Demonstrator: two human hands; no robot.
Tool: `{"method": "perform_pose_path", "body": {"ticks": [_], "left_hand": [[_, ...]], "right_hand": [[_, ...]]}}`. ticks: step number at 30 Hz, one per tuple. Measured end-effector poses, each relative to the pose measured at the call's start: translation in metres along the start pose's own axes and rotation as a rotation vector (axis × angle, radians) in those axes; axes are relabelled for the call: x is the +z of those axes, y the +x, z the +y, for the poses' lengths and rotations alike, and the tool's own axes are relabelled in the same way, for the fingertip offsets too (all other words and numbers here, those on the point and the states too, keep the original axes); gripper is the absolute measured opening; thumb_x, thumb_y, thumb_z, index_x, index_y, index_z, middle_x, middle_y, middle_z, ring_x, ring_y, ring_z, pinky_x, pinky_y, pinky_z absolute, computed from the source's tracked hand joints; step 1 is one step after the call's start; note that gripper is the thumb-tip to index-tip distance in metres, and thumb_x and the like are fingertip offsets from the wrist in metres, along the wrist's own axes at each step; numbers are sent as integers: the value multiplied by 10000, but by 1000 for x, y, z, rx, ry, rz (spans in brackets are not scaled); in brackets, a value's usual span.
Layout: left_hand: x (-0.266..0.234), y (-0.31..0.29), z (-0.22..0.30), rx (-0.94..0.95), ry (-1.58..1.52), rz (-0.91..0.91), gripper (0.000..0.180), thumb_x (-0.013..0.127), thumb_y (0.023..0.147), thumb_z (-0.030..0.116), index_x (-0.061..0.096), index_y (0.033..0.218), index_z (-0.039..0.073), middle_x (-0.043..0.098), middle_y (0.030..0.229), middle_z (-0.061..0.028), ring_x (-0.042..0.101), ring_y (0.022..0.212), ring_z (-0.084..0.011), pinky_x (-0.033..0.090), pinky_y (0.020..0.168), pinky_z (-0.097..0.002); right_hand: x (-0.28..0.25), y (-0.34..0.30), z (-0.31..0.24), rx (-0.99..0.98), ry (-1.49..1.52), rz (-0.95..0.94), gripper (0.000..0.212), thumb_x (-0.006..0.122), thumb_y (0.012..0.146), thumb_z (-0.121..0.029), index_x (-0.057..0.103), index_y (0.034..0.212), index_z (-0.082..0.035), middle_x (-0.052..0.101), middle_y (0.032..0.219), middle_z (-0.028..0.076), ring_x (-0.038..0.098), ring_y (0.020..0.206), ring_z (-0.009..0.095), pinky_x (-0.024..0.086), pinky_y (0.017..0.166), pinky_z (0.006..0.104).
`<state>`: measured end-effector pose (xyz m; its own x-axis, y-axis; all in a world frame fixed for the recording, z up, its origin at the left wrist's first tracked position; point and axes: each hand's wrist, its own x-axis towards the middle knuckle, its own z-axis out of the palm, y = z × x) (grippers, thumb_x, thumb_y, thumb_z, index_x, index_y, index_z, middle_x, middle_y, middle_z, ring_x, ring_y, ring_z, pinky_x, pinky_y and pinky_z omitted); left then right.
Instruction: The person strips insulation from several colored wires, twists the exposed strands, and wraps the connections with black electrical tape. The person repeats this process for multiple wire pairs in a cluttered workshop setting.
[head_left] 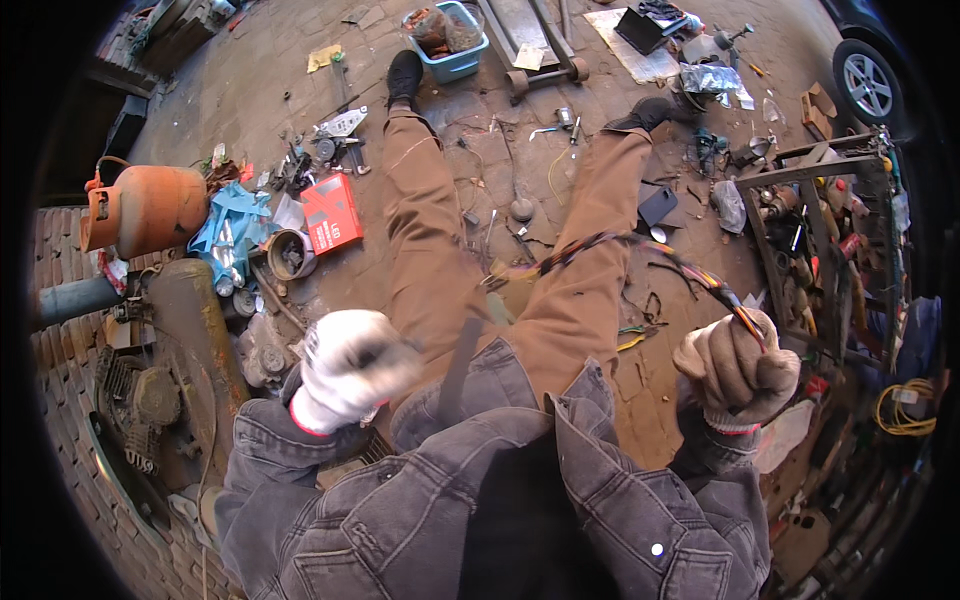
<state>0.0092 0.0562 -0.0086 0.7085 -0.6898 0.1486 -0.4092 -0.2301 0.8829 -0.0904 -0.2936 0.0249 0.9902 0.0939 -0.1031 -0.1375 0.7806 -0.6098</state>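
My right hand (738, 372), in a white knit work glove soiled on the fingers, is closed round one end of a multicoloured wire harness (700, 274). The harness runs left across my right thigh, and its far end hangs blurred between my legs. Part of it is wrapped in dark covering, with loose coloured strands showing. My left hand (352, 366), also gloved, is raised over my left side, apart from the harness. Motion smears its fingers, so I cannot make out whether it holds anything. A dark strip (460, 368) lies near it, over my lap.
An orange gas cylinder (160, 210), a blue plastic bag (232, 225) and a red box (332, 214) are at left. Ahead stands a light-blue basket (458, 62). A metal frame (815, 170) holding scrap is at right, near a car wheel (866, 82). A phone-like black slab (656, 206) lies by my right leg.
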Motion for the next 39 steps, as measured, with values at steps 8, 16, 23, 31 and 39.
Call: {"method": "perform_pose_path", "body": {"ticks": [8,16,23,31,39], "left_hand": [[77,40,-17,-63,180,211,299,657,838,82,672,1136,99,657,1110,-141,656,976,-355,544,808,-426],[96,52,-17,-184,-168,138,267,660,890,192,702,1128,78,680,1155,-111,666,1060,-290,540,882,-368],[105,42,-28,-491,-1291,255,412,565,1035,279,618,1250,-69,680,1202,-117,609,1127,-182,450,1002,-317],[99,38,-26,-368,-1372,185,368,634,1007,244,623,1217,-58,650,1221,-113,624,1097,-177,502,970,-338],[98,43,-20,-425,-1244,178,389,627,1000,261,629,1210,-66,624,1265,-142,617,1128,-197,502,969,-346]], "right_hand": [[-18,8,39,286,-473,47,634,800,764,-428,681,1135,72,728,1081,132,672,978,182,529,886,336],[-9,26,53,-293,-1334,-377,420,786,711,-51,624,1097,-21,645,1113,177,667,854,330,549,748,385],[5,54,71,-436,-1778,-450,226,727,693,-124,631,885,-54,616,865,120,633,834,315,531,729,434],[-1,35,81,-161,-1558,-313,299,720,821,-124,616,1072,0,623,1004,161,632,908,361,520,788,428],[-12,39,89,256,-984,-179,225,662,927,-180,667,1052,7,662,853,50,623,748,141,488,682,281]]}}
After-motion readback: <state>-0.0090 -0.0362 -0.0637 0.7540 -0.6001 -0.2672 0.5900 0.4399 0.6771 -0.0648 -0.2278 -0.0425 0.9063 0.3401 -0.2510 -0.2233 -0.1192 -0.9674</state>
